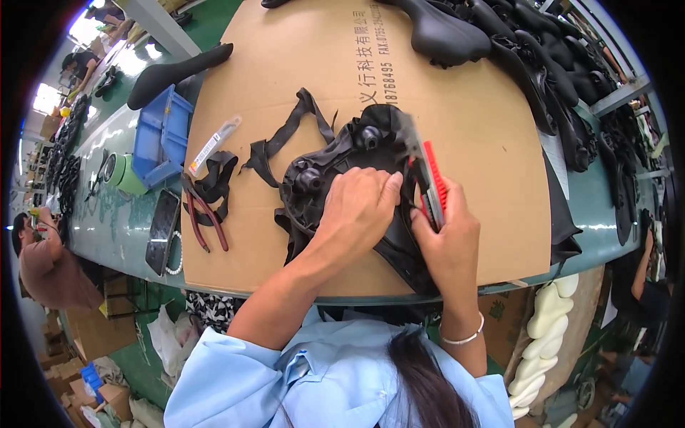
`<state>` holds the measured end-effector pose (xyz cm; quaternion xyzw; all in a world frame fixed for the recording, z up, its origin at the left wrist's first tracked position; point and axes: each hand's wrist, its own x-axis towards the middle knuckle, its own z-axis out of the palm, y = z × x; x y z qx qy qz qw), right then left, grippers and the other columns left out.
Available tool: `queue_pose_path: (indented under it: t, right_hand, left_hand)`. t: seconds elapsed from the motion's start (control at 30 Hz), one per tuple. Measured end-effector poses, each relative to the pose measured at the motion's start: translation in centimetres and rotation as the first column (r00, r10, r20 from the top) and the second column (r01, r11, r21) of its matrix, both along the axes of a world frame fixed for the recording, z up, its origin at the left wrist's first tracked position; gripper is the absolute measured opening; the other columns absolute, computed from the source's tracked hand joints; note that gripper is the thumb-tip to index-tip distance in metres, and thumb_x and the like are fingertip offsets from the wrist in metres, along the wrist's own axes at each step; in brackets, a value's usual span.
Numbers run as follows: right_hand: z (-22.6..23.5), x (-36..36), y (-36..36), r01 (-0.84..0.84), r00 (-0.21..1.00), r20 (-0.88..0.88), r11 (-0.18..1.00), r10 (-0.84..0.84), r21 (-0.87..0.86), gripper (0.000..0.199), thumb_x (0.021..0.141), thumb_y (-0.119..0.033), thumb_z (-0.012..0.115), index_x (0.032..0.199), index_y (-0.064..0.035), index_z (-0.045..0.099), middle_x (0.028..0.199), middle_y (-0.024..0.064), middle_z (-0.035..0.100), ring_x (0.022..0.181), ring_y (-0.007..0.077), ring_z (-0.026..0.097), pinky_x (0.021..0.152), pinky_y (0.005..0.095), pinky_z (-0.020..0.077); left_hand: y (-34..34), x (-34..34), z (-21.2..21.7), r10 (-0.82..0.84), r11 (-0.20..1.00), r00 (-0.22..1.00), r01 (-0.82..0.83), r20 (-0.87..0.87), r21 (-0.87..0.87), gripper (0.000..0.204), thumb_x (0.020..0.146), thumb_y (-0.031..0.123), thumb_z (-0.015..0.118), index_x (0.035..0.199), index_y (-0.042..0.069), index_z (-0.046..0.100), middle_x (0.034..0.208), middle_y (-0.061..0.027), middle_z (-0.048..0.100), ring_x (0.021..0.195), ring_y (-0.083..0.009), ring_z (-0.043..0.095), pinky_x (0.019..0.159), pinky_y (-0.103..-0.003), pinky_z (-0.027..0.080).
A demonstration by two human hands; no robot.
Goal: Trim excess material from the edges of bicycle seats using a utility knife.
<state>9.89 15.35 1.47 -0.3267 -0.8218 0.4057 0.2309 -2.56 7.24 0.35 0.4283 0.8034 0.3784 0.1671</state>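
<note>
A black bicycle saddle (339, 153) lies underside up in front of me, its loose black cover gathered along the rim and two round knobs standing up at its wide end. My left hand (359, 201) is closed over the middle of it, the fingertips hidden underneath. In my right hand (455, 239) is a red and grey utility knife (432, 184). Its blade end points away from me, blurred by motion, at the saddle's right edge. Cut strips of black material (275, 146) trail off the saddle's far left side.
The work lies on a cardboard sheet (285, 50). To the left are red-handled pliers (203, 214), a clear packet (214, 146), a blue bin (163, 135), green tape (128, 175) and a phone (163, 232). Black saddles (446, 36) pile up far right. Other people work at the sides.
</note>
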Motion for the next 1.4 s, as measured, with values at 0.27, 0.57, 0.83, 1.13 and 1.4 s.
queue_pose_path:
  t: [0.27,0.57,0.83,1.13,1.4]
  right_hand:
    - [-0.1,1.0,-1.0,-0.054,0.992,-0.119,0.987,0.035,-0.154,0.049,0.08,-0.006,0.069,0.123,-0.0003,0.047,0.091,0.0114,0.064,0.079,0.0205,0.066,0.071,0.0311,0.0511]
    - [1.4,4.4,1.4,-0.257,0.965,0.102,0.943,0.24,0.21,0.049,0.085,0.0,0.064,0.132,-0.0112,0.056,0.071,0.0119,0.059,0.056,0.0179,0.051,0.057,0.0323,0.0453]
    - [3.2,6.9,2.2,-0.389,0.891,0.192,0.91,0.412,-0.147,0.046,0.084,0.001,0.063,0.129,-0.0071,0.058,0.107,0.0166,0.068,0.08,0.0264,0.068,0.073,0.0314,0.0513]
    - [6.0,11.5,-0.7,-0.406,0.787,0.562,0.9,0.257,0.158,0.053,0.081,-0.01,0.068,0.131,-0.0221,0.058,0.063,0.0096,0.055,0.051,0.0254,0.054,0.05,0.0372,0.0416]
    - [5.6,10.1,-2.1,-0.334,0.793,0.603,0.886,0.081,0.32,0.051,0.087,-0.017,0.064,0.136,-0.0241,0.052,0.058,0.0091,0.052,0.05,0.0284,0.054,0.047,0.0411,0.0377]
  left_hand:
    - [0.1,0.7,-0.1,0.083,0.995,0.963,-0.094,0.257,0.031,0.026,0.079,0.023,0.067,0.079,-0.003,0.065,0.072,-0.009,0.059,0.067,-0.0162,0.052,0.06,-0.03,0.042]
    - [-0.7,0.7,-0.4,0.143,0.945,0.925,-0.234,0.351,0.23,0.016,0.071,0.011,0.066,0.065,0.001,0.057,0.063,-0.0057,0.052,0.065,-0.0171,0.05,0.059,-0.031,0.041]
    - [-1.9,0.1,0.1,-0.161,0.905,0.662,-0.197,0.732,0.377,0.011,0.081,0.0,0.065,0.074,0.006,0.058,0.077,0.0041,0.053,0.073,-0.0032,0.048,0.069,-0.019,0.037]
    - [-1.3,0.2,0.6,-0.293,0.856,0.499,-0.244,0.816,0.456,0.008,0.089,0.012,0.063,0.091,0.004,0.065,0.078,0.0009,0.062,0.079,-0.0061,0.055,0.07,-0.024,0.044]
    - [-0.1,1.2,0.7,-0.434,0.901,0.9,0.432,-0.048,-0.041,0.022,0.08,0.023,0.06,0.076,0.005,0.071,0.071,-0.012,0.063,0.083,-0.028,0.056,0.075,-0.035,0.042]
